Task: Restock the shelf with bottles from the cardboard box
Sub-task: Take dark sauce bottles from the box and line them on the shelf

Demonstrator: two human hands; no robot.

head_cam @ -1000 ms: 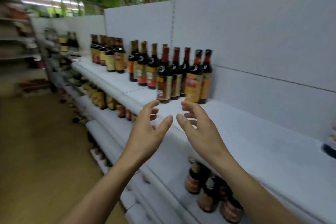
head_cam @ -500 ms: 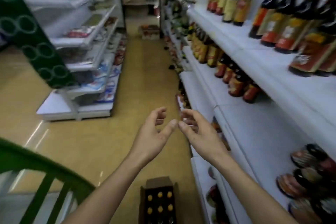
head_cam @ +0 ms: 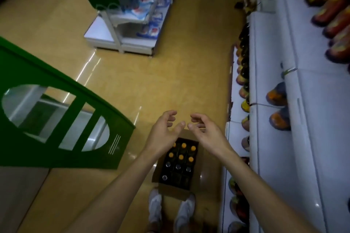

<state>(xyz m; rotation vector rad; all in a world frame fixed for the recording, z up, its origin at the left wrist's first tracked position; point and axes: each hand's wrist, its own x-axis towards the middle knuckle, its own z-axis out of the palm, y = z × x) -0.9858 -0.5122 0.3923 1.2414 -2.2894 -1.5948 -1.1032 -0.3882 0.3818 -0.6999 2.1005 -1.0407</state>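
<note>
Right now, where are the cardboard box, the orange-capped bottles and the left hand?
cardboard box (head_cam: 175, 193): head view, near flap.
orange-capped bottles (head_cam: 183, 145): head view, one bottle's cap.
left hand (head_cam: 162, 134): head view, middle of the hand.

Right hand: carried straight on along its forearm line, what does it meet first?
Probably the yellow floor just beyond the cardboard box; the right hand, open, points past its far flap. Depth is unclear, so it could clip that flap first.

Head-worn wide-angle view, pitched steeply down from standing height
Faces the aisle floor (head_cam: 132, 81); the cardboard box (head_cam: 173, 193) and white shoes (head_cam: 155, 204) sit low at centre, far below; the shelf (head_cam: 269, 62) runs up the right edge
</note>
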